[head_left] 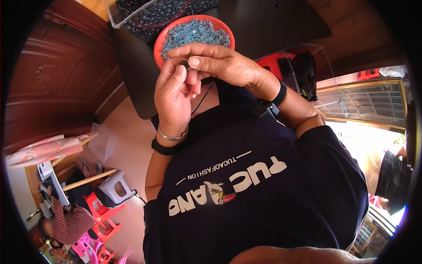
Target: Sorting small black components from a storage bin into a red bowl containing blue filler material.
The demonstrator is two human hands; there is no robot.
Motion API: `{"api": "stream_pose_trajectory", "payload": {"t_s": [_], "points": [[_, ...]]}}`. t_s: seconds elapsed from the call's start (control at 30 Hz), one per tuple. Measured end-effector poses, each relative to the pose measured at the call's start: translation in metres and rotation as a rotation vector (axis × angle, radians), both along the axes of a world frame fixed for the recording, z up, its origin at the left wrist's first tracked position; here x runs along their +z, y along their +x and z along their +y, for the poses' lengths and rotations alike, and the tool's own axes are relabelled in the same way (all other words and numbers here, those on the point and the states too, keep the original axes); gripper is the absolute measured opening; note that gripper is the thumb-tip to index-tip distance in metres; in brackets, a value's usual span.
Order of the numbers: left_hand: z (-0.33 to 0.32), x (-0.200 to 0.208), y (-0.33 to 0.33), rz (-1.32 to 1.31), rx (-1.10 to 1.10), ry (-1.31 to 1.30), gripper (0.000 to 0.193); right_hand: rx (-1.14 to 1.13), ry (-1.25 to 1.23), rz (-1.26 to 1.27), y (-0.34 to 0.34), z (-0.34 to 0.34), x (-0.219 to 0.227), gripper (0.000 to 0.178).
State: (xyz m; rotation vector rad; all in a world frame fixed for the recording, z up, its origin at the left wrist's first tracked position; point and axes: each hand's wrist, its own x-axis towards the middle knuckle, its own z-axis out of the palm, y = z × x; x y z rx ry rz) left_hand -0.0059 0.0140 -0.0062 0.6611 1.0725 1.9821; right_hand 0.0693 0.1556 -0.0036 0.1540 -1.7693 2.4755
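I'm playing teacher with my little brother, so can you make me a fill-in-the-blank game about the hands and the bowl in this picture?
1. The round bowl is coloured ____.
2. The heap of small shiny beads inside it is mostly pale ____.
3. A small dark thing is at the fingertips of the left hand and right hand, and the silver bracelet is on the ____ wrist.

Missing words: red; blue; left.

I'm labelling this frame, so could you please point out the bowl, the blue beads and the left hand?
Bowl point(158, 50), head view: left side of rim.
Blue beads point(195, 34), head view: pile's middle.
Left hand point(172, 94), head view: middle of the hand.
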Motion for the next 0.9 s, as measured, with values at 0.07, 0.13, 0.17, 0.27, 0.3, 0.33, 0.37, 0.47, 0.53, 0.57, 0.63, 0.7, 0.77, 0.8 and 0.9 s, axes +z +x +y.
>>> {"api": "stream_pose_trajectory", "payload": {"t_s": [0.07, 0.13, 0.17, 0.27, 0.3, 0.33, 0.37, 0.47, 0.53, 0.57, 0.63, 0.7, 0.77, 0.8, 0.9], "points": [[0.002, 0.001, 0.003, 0.002, 0.003, 0.019, 0.024, 0.049, -0.016, -0.005, 0.001, 0.000, 0.000, 0.038], [0.004, 0.001, 0.007, 0.003, 0.034, 0.039, 0.026, 0.017, 0.089, 0.078, 0.001, -0.001, -0.001, 0.040], [0.004, 0.001, 0.008, 0.004, 0.033, 0.040, 0.026, 0.015, 0.090, 0.079, 0.002, -0.002, -0.001, 0.040], [0.003, 0.002, 0.011, -0.009, 0.031, 0.049, 0.026, -0.031, 0.114, 0.116, 0.005, -0.004, -0.002, 0.039], [0.003, 0.002, 0.011, -0.021, 0.021, 0.050, 0.026, -0.028, 0.101, 0.108, 0.006, -0.004, -0.002, 0.038], [0.003, 0.002, 0.012, -0.034, 0.011, 0.052, 0.026, -0.025, 0.088, 0.100, 0.007, -0.004, -0.003, 0.038], [0.003, 0.002, 0.013, -0.032, 0.009, 0.053, 0.026, -0.027, 0.089, 0.101, 0.008, -0.004, -0.003, 0.038], [0.003, 0.002, 0.015, -0.006, 0.009, 0.066, 0.026, -0.071, 0.106, 0.130, 0.009, -0.006, -0.003, 0.037], [0.004, 0.004, 0.016, 0.019, 0.025, 0.046, 0.026, -0.065, 0.077, 0.136, 0.010, -0.006, -0.002, 0.035], [0.004, 0.003, 0.016, 0.020, 0.024, 0.046, 0.026, -0.066, 0.077, 0.137, 0.010, -0.006, -0.001, 0.035], [0.004, 0.001, 0.016, 0.071, 0.018, 0.043, 0.027, -0.060, 0.065, 0.121, 0.010, -0.006, -0.001, 0.034], [0.003, 0.002, 0.015, 0.063, 0.022, 0.049, 0.027, -0.083, 0.056, 0.153, 0.008, -0.008, -0.005, 0.033], [0.003, 0.001, 0.011, 0.055, 0.026, 0.055, 0.027, -0.104, 0.047, 0.185, 0.008, -0.008, -0.007, 0.033], [0.005, -0.001, 0.005, 0.032, -0.033, 0.097, 0.027, -0.068, -0.058, 0.128, 0.007, -0.005, -0.007, 0.033], [0.005, -0.005, 0.004, -0.024, -0.088, 0.127, 0.026, -0.054, -0.191, 0.018, 0.007, -0.003, -0.005, 0.035]]}}
